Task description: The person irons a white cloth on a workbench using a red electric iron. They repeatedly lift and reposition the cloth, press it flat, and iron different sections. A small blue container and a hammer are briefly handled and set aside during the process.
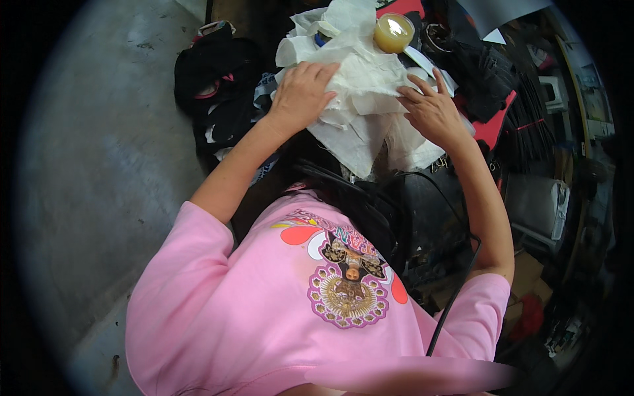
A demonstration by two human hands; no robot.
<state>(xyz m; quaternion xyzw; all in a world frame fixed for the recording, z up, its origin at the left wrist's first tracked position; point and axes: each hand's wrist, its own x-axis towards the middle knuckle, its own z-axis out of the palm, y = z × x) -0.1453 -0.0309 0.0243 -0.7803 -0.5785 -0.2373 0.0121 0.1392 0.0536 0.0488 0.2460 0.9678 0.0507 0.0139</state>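
In the upper middle of the frame, both hands rest on a crumpled heap of white fabric pieces point(360, 86). The left hand point(300, 96) lies palm down on the left part of the heap, its fingers curled loosely over a fold, pressing the cloth rather than clenching it. The right hand point(432, 109) lies on the right part of the heap with its fingers spread and flat, open, the fingertips pointing toward the upper left and touching the cloth's edge. The two hands are near each other, with a band of wrinkled fabric between them.

Just above the right hand, at the top of the frame, a roll of clear yellowish tape point(394, 32) sits on the white cloth. To the left of the heap lies a dark pile of black fabric with pink trim point(214, 86), touching the concrete floor point(99, 165) that fills the left side of the frame. To the right of the heap is a stack of black strips point(512, 99) over a red sheet point(492, 129). A black cable point(456, 290) runs down past the right forearm toward the lower edge. The person wears a pink printed T-shirt point(264, 310), which fills the lower middle of the frame. The clutter at the far right edge is too dark and bent to tell apart.
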